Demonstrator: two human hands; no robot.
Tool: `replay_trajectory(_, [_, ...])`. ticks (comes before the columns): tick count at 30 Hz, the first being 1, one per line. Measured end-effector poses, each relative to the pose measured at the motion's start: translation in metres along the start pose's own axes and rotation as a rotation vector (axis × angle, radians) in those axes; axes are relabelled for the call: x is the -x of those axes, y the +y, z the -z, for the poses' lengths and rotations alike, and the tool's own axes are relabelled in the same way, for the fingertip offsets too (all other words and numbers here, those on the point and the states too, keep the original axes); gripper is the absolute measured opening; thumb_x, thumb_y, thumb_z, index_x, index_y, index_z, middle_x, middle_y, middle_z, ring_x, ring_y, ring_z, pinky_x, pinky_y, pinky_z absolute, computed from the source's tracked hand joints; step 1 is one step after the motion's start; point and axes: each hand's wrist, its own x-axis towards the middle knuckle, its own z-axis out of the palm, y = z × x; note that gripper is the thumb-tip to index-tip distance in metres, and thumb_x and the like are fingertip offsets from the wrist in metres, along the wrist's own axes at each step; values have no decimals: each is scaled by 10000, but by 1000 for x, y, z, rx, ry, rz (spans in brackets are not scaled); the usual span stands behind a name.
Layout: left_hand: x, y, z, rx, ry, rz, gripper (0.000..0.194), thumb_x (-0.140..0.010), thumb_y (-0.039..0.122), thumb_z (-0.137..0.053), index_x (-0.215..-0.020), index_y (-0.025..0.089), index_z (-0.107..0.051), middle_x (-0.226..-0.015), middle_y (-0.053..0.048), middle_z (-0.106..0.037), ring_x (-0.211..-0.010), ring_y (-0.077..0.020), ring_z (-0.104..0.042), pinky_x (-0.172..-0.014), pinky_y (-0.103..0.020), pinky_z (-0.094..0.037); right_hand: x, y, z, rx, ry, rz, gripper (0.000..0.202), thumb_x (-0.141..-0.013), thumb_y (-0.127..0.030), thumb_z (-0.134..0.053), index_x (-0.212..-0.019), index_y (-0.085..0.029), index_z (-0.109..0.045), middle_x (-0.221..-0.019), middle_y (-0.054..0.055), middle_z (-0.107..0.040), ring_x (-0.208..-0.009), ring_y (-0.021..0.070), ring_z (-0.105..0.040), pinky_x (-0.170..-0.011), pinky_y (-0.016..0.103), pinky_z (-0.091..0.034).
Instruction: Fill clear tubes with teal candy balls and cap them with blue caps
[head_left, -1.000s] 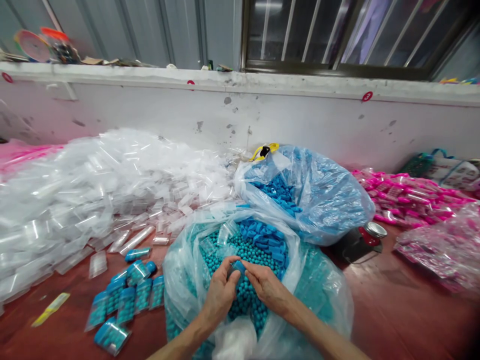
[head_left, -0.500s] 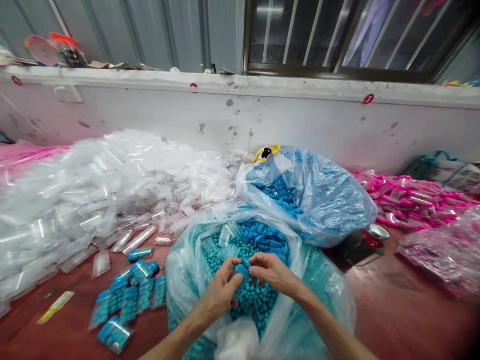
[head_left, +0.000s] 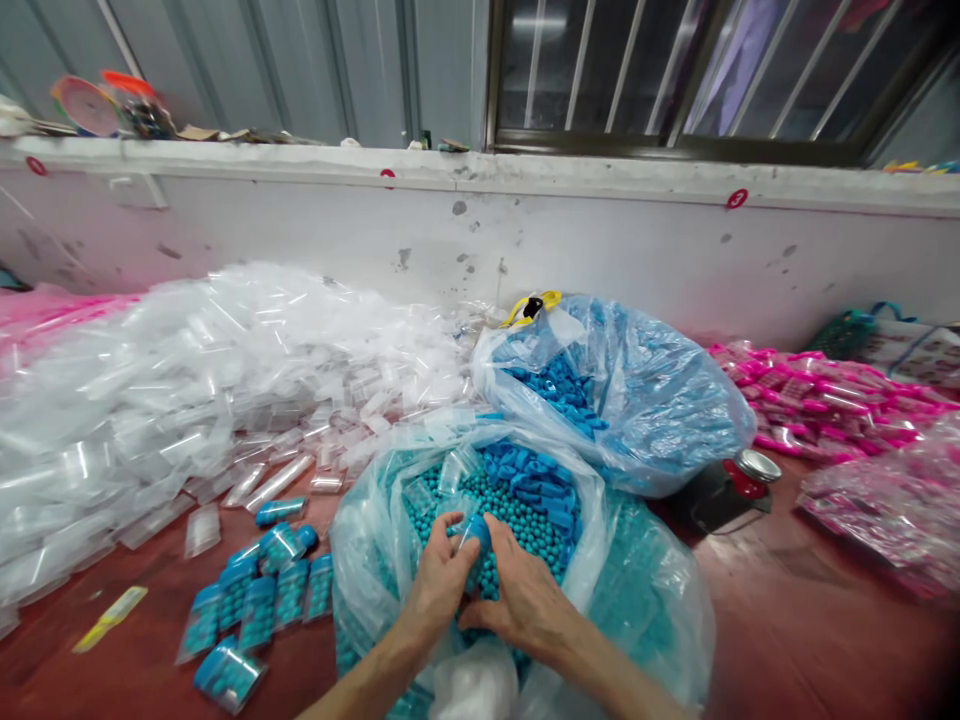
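Note:
Over the open bag of beads, my left hand [head_left: 439, 575] grips a small clear plastic container with a blue cap [head_left: 475, 532]. My right hand [head_left: 521, 590] closes on the container from the other side, its fingers against the cap and its thumb lower down. The container's lower part is mostly hidden by my hands. Below them, teal beads [head_left: 532, 530] fill the clear plastic bag [head_left: 360, 530], with blue caps [head_left: 536, 485] lying on top at the back. Some clear empty containers [head_left: 456, 468] also rest on the beads.
Filled containers [head_left: 259, 605] lie to the left on the red surface [head_left: 300, 670], before a large heap of clear containers [head_left: 187, 380]. Behind is a bag of blue caps [head_left: 645, 390]. At right are a dark canister [head_left: 716, 495] and pink packages [head_left: 832, 395].
My right hand has turned and moved down and left, from pinching at the blue cap to wrapping the container's side. The cap now sits upright on the container. My left hand stays about in place.

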Motion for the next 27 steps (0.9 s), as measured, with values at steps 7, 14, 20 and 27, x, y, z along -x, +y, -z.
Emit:
replay_trajectory(7, [2,3,0,79,-142,-154,411,-755,359,-514,-1115,182,-427,-691,48,-479,-596,-90,-426,-590,-210,-347,-2,-1,3,13,113,164,760,-631,-323,-628,-1275,-115,-284,-1191,161,-456,-1070,282,-481,-852,411,-415])
replay_trajectory(14, [6,4,-7,124,-63,-159,229,-758,342,-514,-924,187,-487,-795,5,-560,-738,-131,-514,-672,-218,-387,-2,-5,-6,84,291,262,607,-576,-230,-571,-1138,-127,-367,-1003,114,-536,-898,254,-560,-735,373,-480])
replay_trajectory(20, [6,7,-9,100,-43,-173,189,-751,310,-507,-897,193,-486,-702,29,-540,-660,-114,-502,-642,-212,-392,0,0,-23,126,413,245,695,-583,-287,-593,-1187,-94,-306,-1067,183,-515,-934,303,-556,-729,421,-485])
replay_trajectory(27, [2,4,-8,27,-21,-179,207,-725,317,-522,-889,189,-524,-693,31,-547,-633,-117,-498,-613,-216,-397,-1,-1,-25,142,350,170,710,-589,-318,-605,-1199,-85,-328,-1031,177,-527,-864,310,-576,-679,430,-486])
